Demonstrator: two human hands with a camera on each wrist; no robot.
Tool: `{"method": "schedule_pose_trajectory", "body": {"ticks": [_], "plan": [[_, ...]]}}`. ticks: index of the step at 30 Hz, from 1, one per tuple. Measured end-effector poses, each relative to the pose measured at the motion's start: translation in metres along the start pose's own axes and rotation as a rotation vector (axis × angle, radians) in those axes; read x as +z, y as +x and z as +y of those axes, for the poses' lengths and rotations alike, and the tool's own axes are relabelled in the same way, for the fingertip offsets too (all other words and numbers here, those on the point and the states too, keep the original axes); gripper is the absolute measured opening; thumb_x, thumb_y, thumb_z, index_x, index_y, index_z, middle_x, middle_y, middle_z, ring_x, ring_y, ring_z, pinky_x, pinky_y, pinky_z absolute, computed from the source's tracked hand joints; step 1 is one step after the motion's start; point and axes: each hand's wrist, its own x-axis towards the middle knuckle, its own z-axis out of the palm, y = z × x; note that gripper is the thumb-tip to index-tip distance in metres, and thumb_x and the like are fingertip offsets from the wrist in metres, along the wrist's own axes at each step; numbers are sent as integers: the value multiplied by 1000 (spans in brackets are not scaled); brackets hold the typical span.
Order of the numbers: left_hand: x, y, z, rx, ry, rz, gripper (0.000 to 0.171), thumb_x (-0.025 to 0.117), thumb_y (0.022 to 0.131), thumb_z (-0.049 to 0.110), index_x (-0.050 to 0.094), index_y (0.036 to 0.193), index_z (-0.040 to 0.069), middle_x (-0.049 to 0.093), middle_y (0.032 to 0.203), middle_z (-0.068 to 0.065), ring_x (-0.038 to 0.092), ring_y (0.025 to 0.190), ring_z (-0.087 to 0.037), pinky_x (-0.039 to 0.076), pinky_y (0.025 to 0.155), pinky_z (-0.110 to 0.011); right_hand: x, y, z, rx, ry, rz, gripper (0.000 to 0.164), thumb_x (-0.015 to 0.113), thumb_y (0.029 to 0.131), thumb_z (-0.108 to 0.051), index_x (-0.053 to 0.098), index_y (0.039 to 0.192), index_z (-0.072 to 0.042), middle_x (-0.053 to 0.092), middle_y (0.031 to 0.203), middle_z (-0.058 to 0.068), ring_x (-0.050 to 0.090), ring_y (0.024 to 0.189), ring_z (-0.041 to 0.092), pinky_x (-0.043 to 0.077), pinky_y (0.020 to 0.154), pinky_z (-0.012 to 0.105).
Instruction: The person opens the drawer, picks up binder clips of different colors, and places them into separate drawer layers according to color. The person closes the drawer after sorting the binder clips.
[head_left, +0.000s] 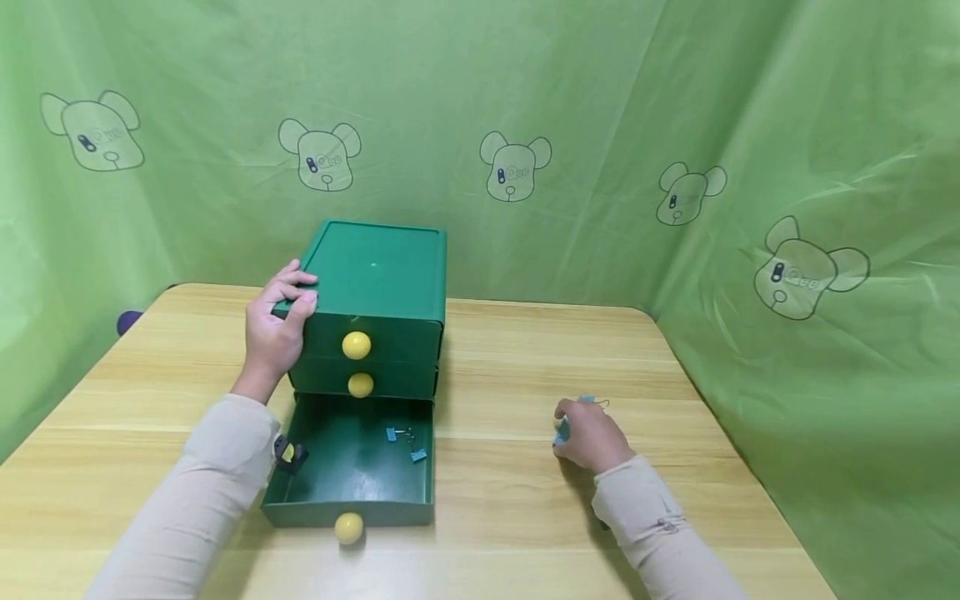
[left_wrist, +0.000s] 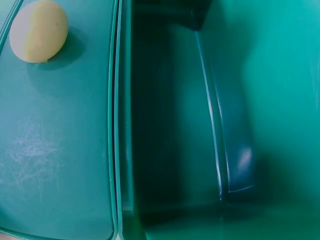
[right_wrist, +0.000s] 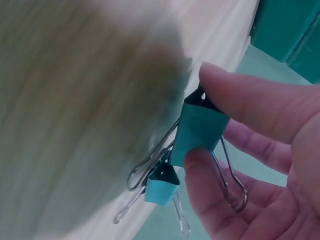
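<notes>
My right hand (head_left: 594, 435) pinches a blue binder clip (right_wrist: 200, 127) with silver wire handles between thumb and finger, over the table right of the drawers. A second blue binder clip (right_wrist: 162, 187) lies close beside it. My left hand (head_left: 276, 323) rests on the top left front corner of a green drawer unit (head_left: 375, 271), its fingers reaching over the upper edge. The bottom drawer (head_left: 348, 514) is pulled out; two small blue binder clips, one left (head_left: 391, 434) and one right (head_left: 417, 455), lie inside it. The left wrist view looks down into this drawer.
Yellow round knobs (head_left: 356, 345) stick out of the drawer fronts. The unit stands on a light wooden table (head_left: 510, 517), left of its middle. A green curtain (head_left: 600, 75) with printed bear heads hangs behind and at the sides. A purple object (head_left: 129, 322) shows past the left edge.
</notes>
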Motion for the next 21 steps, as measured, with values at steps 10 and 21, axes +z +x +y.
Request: {"method": "schedule_pose_trajectory", "body": {"ticks": [10,21], "plan": [[0,0,-1,8,-3,0,18,53,80,3,52,75,-14,55,100,-33,40,121,-38,26,104,-34,-4,-2,-10,-27,15,37,46,83,59,-10,61,98,0,58,85,12,54,73,22,50,66,37],[0,0,0,6,-6,-1,17,53,79,3,52,76,-14,55,100,-34,39,121,-37,26,104,-34,-8,-3,-24,-43,27,62,45,83,61,-13,62,99,-2,59,86,11,52,71,19,48,63,33]]}}
